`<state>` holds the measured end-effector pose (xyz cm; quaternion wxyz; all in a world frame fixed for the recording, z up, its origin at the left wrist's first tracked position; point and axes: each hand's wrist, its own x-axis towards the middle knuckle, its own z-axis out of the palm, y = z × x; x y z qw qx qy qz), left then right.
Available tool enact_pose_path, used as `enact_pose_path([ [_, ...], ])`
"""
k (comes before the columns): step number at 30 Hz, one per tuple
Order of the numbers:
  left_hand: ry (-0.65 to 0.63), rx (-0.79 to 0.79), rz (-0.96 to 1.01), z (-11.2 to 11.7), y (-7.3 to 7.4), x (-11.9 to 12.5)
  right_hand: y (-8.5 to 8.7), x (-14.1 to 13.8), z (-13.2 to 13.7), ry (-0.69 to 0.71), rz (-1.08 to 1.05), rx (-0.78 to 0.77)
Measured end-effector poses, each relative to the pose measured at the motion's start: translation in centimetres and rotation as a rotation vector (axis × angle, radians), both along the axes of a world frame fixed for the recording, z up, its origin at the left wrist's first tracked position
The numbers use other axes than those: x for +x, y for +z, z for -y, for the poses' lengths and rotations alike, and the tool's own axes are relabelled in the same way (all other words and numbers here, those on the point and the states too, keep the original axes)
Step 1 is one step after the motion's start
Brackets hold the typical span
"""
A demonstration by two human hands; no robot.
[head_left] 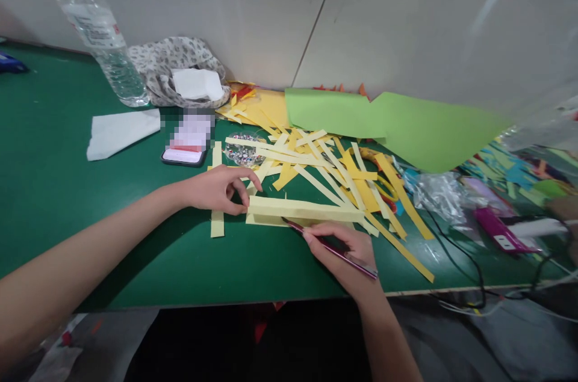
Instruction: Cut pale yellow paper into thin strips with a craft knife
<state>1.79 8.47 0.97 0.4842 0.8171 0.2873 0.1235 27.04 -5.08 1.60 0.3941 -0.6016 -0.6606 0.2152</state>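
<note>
A folded pale yellow paper (307, 209) lies near the front of the green table, its upper layer partly raised along the fold. My left hand (221, 191) pinches the paper's left end between thumb and fingertip, the other fingers curled above. In my right hand (345, 252) is a slim purple pen (341, 251), held in a writing grip. Its dark tip points at the lower edge of the paper. Beneath my left hand runs a separate pale yellow strip (217, 222). Behind the folded paper, several yellow strips (311, 156) lie in a loose heap.
A water bottle (97, 30), a patterned cloth bag (180, 48), a white tissue (121, 131) and a phone (187, 138) stand or lie back left. Green paper sheets (424, 123) lean at the back. Yellow-handled scissors (389, 188), crumpled plastic (442, 198) and cables (451, 246) are at right.
</note>
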Motion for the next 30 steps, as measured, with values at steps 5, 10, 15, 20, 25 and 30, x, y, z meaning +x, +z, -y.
enact_pose_path([
  [5,-0.005,-0.013,-0.011,0.0,0.1,0.0,0.1,1.1,0.0,-0.059,-0.009,-0.043],
  [10,-0.005,-0.015,-0.009,-0.1,0.0,0.0,-0.1,2.0,0.1,-0.104,-0.068,-0.065],
  [15,-0.005,-0.026,-0.003,-0.2,-0.2,0.0,-0.3,3.3,0.2,-0.141,-0.091,-0.082],
  [20,0.002,-0.030,-0.009,-0.2,-0.3,-0.1,-0.5,5.0,0.6,-0.174,-0.116,-0.123],
  [25,0.003,-0.025,-0.014,-0.1,-0.2,0.0,-0.7,5.2,1.1,-0.168,-0.159,-0.103],
  [30,0.018,-0.026,-0.035,0.0,0.0,0.0,-0.4,1.2,0.3,-0.041,-0.188,-0.087],
])
